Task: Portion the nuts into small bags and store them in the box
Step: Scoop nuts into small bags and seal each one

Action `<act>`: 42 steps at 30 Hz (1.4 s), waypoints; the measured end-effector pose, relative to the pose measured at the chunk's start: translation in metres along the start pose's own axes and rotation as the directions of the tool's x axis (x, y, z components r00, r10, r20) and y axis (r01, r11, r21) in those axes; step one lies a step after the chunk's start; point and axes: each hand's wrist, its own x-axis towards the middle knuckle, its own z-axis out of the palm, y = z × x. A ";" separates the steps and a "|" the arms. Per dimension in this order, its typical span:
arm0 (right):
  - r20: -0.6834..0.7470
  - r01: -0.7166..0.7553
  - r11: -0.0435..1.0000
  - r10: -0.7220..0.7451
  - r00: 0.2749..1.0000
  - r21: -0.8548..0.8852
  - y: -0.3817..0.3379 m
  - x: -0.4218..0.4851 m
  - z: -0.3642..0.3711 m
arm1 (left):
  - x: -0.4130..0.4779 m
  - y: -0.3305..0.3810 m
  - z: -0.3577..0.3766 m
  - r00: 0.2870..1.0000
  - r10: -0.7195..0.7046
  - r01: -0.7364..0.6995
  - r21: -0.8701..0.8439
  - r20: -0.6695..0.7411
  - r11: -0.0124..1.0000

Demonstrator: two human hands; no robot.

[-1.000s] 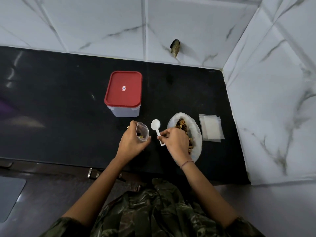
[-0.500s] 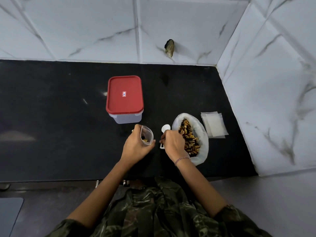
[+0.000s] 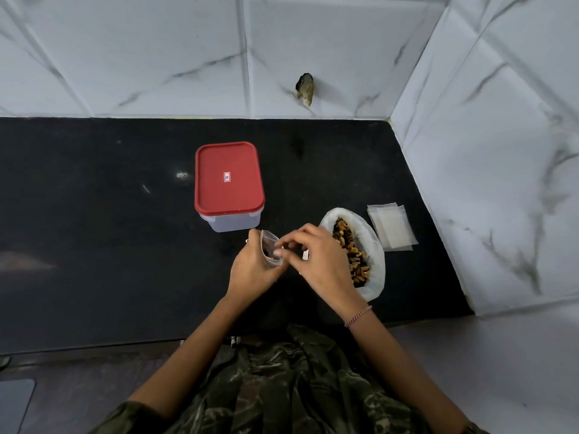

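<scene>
Portion in hand, box not yet opened

Left hand [image 3: 253, 270] grips the small bag [image 3: 268, 245] upright just above the black counter [image 3: 94, 214], fingers behind, thumb in front, mouth gaping toward the right. Right hand [image 3: 322, 261] hovers beside it, fingers loosely curved and reaching for the rim. Whether they touch the plastic yet, I cannot tell. A white sliver [image 3: 305, 254] shows under that hand, too hidden to name.

Step in hand, as I read it: closing this portion.
- Keep the left grip low, under the nuts, so the mouth stays level.
- Pinch the strip from one end and run along it; press the air out first.
- Check that no nut sits in the seal line.
- Do not tip the bag toward the gap between the hands.

Containers:
- small bag: a few dark and orange pieces at the bottom, mostly air.
- nut sack [image 3: 374, 245], white, rolled open just right of the right hand: nuts [image 3: 351, 255] heaped inside.
- box [image 3: 233, 222], clear body, red lid [image 3: 228, 177] on, just beyond the left hand; contents not visible.
- spare bags [image 3: 393, 228], flat, empty, stacked near the wall.
</scene>
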 end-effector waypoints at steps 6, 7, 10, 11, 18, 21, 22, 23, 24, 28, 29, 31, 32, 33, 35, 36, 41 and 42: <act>0.003 0.078 0.980 -0.079 0.997 -0.183 0.001 -0.001 0.008 | 0.002 0.000 -0.005 0.999 -0.040 0.041 0.025 -0.019 0.999; -0.004 0.089 0.983 -0.091 0.996 -0.161 0.003 0.000 0.009 | 0.003 -0.001 -0.006 0.999 -0.031 0.032 0.029 -0.009 0.999; -0.025 0.084 0.996 -0.084 0.996 -0.014 0.007 0.004 0.006 | 0.002 -0.001 -0.015 0.999 -0.009 0.016 -0.160 0.048 0.987; -0.048 0.081 0.996 -0.079 0.996 0.048 0.009 0.005 0.003 | 0.002 0.002 -0.018 0.997 -0.018 0.040 -0.313 0.075 0.949; -0.192 0.037 0.920 0.042 0.981 0.389 0.015 0.012 -0.013 | 0.004 0.021 -0.029 0.998 -0.056 0.036 -0.686 -0.007 0.726; -0.170 -0.021 0.873 0.118 0.978 0.488 0.017 0.015 -0.015 | 0.007 0.023 -0.030 0.997 -0.060 0.015 -0.665 -0.044 0.746; -0.155 -0.047 0.853 0.148 0.977 0.520 0.019 0.015 -0.016 | 0.008 0.023 -0.029 0.996 -0.066 0.014 -0.655 -0.054 0.756; -0.138 -0.067 0.848 0.163 0.977 0.526 0.020 0.016 -0.018 | 0.008 0.023 -0.029 0.995 -0.072 0.014 -0.645 -0.063 0.764; -0.120 -0.073 0.864 0.152 0.981 0.498 0.022 0.016 -0.018 | 0.009 0.024 -0.028 0.995 -0.078 0.015 -0.637 -0.070 0.771; -0.053 0.022 0.973 -0.010 0.999 0.228 0.022 0.021 -0.013 | 0.011 0.025 -0.026 0.996 -0.063 0.012 -0.571 -0.070 0.821; -0.054 0.041 0.980 -0.031 0.998 0.195 0.021 0.023 -0.010 | 0.011 0.025 -0.025 0.997 -0.045 0.000 -0.553 -0.067 0.833; -0.062 0.057 0.986 -0.048 0.997 0.159 0.019 0.026 -0.007 | 0.012 0.026 -0.024 0.997 -0.012 -0.027 -0.539 -0.070 0.842; -0.069 0.063 0.986 -0.052 0.996 0.155 0.018 0.028 -0.006 | 0.012 0.026 -0.024 0.997 -0.006 -0.036 -0.544 -0.075 0.838; -0.076 0.068 0.985 -0.056 0.996 0.158 0.018 0.029 -0.006 | 0.012 0.026 -0.024 0.997 -0.009 -0.037 -0.553 -0.080 0.832; -0.081 0.073 0.981 -0.059 0.995 0.177 0.017 0.031 -0.006 | 0.012 0.027 -0.025 0.997 -0.016 -0.034 -0.577 -0.080 0.816; -0.078 0.073 0.978 -0.058 0.995 0.197 0.017 0.031 -0.006 | 0.012 0.028 -0.025 0.997 -0.009 -0.037 -0.590 -0.075 0.807; -0.066 0.044 0.958 -0.026 0.997 0.282 0.015 0.033 -0.007 | 0.010 0.033 -0.024 0.998 -0.020 -0.021 -0.661 -0.054 0.750; -0.056 0.031 0.955 -0.015 0.998 0.293 0.015 0.034 -0.007 | 0.010 0.033 -0.023 0.997 -0.033 -0.018 -0.665 -0.064 0.747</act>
